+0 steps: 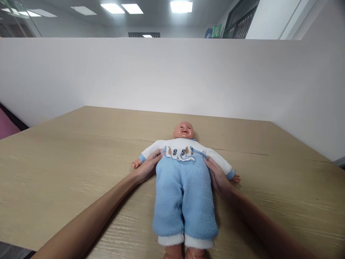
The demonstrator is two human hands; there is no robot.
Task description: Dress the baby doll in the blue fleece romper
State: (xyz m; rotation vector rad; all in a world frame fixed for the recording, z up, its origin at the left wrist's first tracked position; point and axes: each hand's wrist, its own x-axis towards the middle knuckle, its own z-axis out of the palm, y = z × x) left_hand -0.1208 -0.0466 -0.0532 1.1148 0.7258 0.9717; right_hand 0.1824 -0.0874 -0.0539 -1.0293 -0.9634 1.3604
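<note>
Forearms reach in from the near edge of the table (67,162), one on either side of a baby doll (183,180). The left hand (147,167) lies with its fingers stretched flat against the doll's waist, where the white top meets the blue fleece trousers. The right hand (218,178) mirrors it on the other flank, fingers likewise extended. Neither is closed round anything I can make out. The doll lies on its back, midway between the table's left and right edges, with its arms spread out past both hands. Its long axis runs from near edge to far edge, head toward the white partition (172,72), feet at the near edge. To my eye the work stands at the waistband, with both hands bracing it. Any move from here wants both sides handled evenly, the soft fleece taken at the band rather than the bulk.
</note>
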